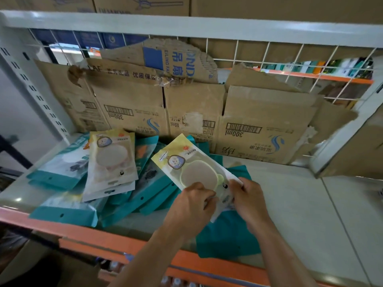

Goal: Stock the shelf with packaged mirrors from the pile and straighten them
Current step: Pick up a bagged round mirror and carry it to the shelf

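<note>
We see both hands holding one mirror packet (pixel 186 162) by its near end. The left hand (pixel 191 204) has its fingers curled over the near-left corner, and the right hand (pixel 249 198) pinches the near-right edge between thumb and fingers. The packet is yellow at its far end and has a round, green-rimmed mirror in the middle. It is held tilted, with its far end pointing up and to the left, above the grey shelf (pixel 300 204).

Directly under this packet and the hands lies a teal packet (pixel 226 239), reaching the orange front rail (pixel 207 264). Just left of the held packet a loose pile of teal packets (pixel 153 189) fans out at mixed angles. On that pile, farther left, is a small stack of yellow-topped mirror packets (pixel 113 162), roughly squared up. Behind the held packet, flattened cardboard (pixel 259 121) leans against the white wire grid (pixel 269 50) at the back. To the packet's right we see bare shelf board.
</note>
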